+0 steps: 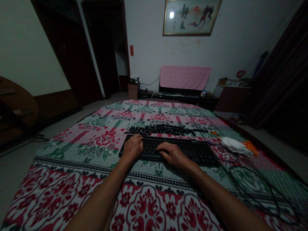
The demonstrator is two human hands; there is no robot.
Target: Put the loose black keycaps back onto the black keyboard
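A black computer keyboard lies flat on the patterned bedspread in front of me. Rows of small lighter spots show on its left and middle parts, where keycaps seem to be off. My left hand rests over its left end, fingers bent onto the board near the back edge. Over the middle-left of the keyboard is my right hand, thumb and forefinger drawn close together at the keys; anything between them is too small to make out. Just behind the keyboard, loose black keycaps lie in a long strip.
A white cloth or bag and an orange crumpled item lie right of the keyboard. A black cable loops over the bedspread at right. Beyond the bed stands a low cabinet with a pink towel over a screen-like object.
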